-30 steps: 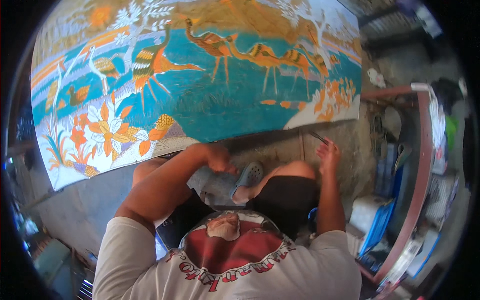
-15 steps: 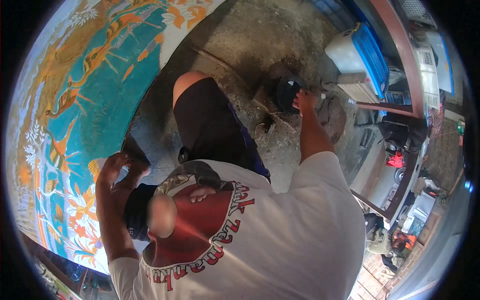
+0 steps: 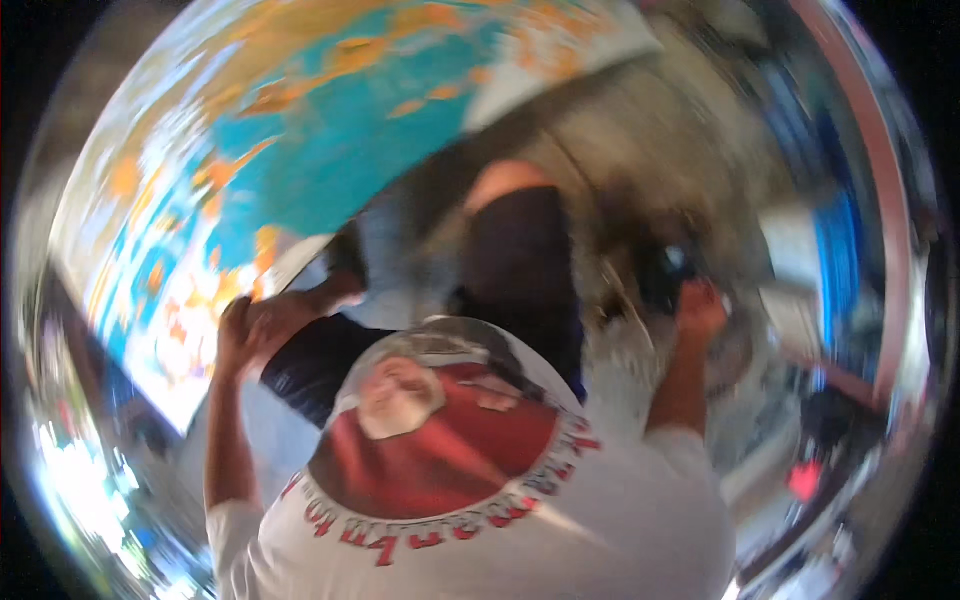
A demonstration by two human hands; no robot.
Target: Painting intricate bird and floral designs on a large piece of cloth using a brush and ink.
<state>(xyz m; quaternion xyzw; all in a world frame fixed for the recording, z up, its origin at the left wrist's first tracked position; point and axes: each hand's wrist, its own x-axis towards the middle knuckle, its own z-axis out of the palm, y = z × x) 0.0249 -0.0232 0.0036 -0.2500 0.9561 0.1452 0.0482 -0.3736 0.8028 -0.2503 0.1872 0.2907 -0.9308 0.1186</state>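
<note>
A large painted cloth (image 3: 330,160), turquoise with orange and white motifs, spreads across the left and upper left. My left hand (image 3: 240,335) is by its lower edge, next to my bare lower leg; blur hides whether its fingers touch the cloth. On the right, my right hand (image 3: 702,306) is curled at the near right rim of a dark round pan (image 3: 662,268) low over the floor. Its fingers look closed, but what they hold, if anything, is too smeared to make out. A pale glint shows inside the pan.
A white bin with a blue lid (image 3: 838,265) stands at the right, near a reddish-brown beam (image 3: 880,150). My dark-shorted knee (image 3: 520,235) lies between cloth and pan. Stained concrete floor (image 3: 620,130) runs behind the pan. A red item (image 3: 804,480) shows at the lower right.
The view has swung, so cloth, knee and pan sit farther right, and the picture is now blurred. My right hand stays beside the pan and my left by the cloth's edge.
</note>
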